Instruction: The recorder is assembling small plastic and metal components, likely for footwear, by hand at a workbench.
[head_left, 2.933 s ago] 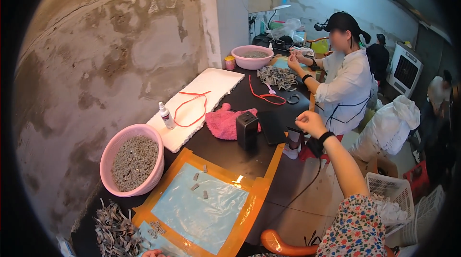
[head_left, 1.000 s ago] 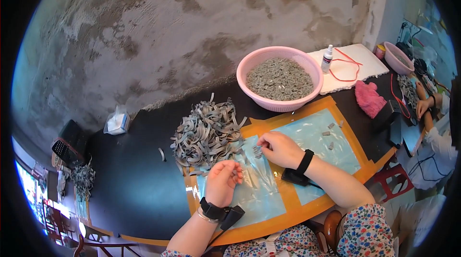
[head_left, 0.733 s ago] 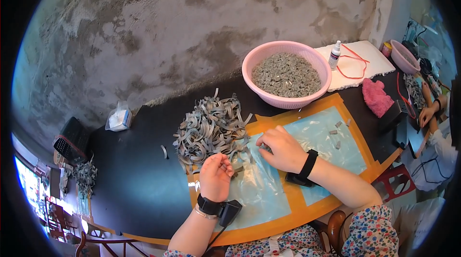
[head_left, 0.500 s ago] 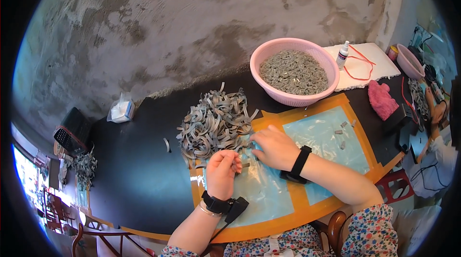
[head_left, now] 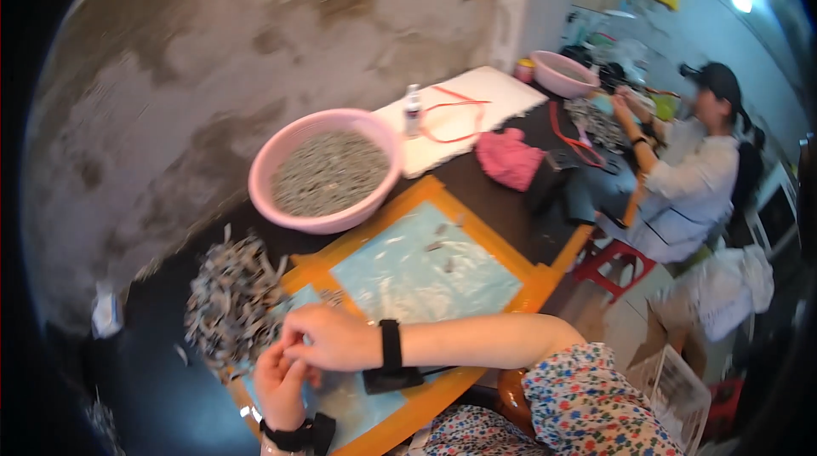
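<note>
While the left hand (head_left: pixel 283 378) and right hand (head_left: pixel 334 337) meet, fingers nearly closed (can't tell on what, if anything), those grey strips (head_left: pixel 234 303) at their 10 o'clock could scatter if a knuckle clips them.

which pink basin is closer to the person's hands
The pink basin near the pile of grey strips; the other basin sits farther away, beyond the white board.
</note>
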Available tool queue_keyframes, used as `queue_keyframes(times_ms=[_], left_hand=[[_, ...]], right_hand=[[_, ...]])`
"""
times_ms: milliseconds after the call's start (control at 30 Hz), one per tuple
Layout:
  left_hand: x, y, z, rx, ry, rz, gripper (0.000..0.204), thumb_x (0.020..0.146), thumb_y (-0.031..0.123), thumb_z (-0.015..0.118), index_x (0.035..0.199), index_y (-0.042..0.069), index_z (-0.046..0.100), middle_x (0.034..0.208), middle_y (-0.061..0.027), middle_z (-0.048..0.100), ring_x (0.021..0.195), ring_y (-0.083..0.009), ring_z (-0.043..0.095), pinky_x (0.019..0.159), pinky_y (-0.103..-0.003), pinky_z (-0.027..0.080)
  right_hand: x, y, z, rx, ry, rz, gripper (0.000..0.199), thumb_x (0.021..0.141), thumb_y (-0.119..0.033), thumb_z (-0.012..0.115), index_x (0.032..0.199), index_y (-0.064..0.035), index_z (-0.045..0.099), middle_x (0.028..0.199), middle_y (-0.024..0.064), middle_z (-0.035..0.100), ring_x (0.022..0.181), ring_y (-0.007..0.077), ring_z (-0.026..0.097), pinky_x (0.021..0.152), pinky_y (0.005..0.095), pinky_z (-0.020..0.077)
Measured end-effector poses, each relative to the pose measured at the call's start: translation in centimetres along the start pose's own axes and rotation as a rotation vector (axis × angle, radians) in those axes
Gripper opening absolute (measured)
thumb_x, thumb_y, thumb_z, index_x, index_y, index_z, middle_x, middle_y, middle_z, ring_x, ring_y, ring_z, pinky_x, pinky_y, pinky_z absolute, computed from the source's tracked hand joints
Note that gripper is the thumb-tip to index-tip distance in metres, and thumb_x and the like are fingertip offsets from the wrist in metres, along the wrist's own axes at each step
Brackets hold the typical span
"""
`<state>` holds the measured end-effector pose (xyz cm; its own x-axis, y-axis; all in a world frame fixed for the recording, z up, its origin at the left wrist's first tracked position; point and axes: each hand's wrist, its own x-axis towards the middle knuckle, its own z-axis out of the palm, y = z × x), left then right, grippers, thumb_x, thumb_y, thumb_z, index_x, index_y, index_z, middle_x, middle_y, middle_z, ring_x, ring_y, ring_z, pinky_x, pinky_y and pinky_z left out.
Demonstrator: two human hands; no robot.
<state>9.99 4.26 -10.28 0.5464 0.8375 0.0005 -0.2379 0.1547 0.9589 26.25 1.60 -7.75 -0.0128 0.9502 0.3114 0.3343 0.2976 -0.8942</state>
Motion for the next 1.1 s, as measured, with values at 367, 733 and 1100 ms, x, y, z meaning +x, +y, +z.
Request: queue_keyframes(times_ms=[367, 733, 1100], left_hand=[[-0.7, 0.3, -0.7, 0.078, 0.009, -0.089, 0.009, 0.09, 0.01, 0.052, 0.093, 0.002, 0.058, 0.067, -0.0038, 0.059, 0.055, -0.0114, 0.054, 0.052, -0.022, 0.043], [0.6, -1.1, 0.0, 0.059, 0.095, -0.112, 0.01, 0.089, 0.01, 0.053, 0.095, 0.004, 0.058, 0.065, -0.0039, 0.058, 0.052, -0.0111, 0.051, 0.048, -0.02, 0.04], [1.6, -1.7, 0.4, -0.044, 0.152, -0.12, 0.012, 0.089, 0.012, 0.051, 0.09, 0.0, 0.053, 0.059, -0.0079, 0.055, 0.046, -0.0162, 0.052, 0.041, -0.025, 0.043]], right_hand=[[-17.2, -4.0, -19.5, -0.474, 0.768, 0.258, 0.008, 0.08, -0.012, 0.062, 0.082, -0.0048, 0.061, 0.074, 0.0064, 0.061, 0.067, 0.0148, 0.058, 0.06, 0.0287, 0.0464], [-33.7, 8.0, -45.0, -1.079, 1.236, 1.267, 0.046, 0.075, -0.034, 0.066, 0.105, 0.0002, 0.059, 0.109, 0.0214, 0.059, 0.102, 0.0348, 0.057, 0.087, 0.041, 0.045], [-36.4, 11.7, -49.2, -1.08, 1.128, 1.274, 0.027, 0.08, -0.008, 0.048, 0.102, 0.0053, 0.058, 0.107, 0.0286, 0.056, 0.104, 0.0389, 0.054, 0.089, 0.0431, 0.043]])
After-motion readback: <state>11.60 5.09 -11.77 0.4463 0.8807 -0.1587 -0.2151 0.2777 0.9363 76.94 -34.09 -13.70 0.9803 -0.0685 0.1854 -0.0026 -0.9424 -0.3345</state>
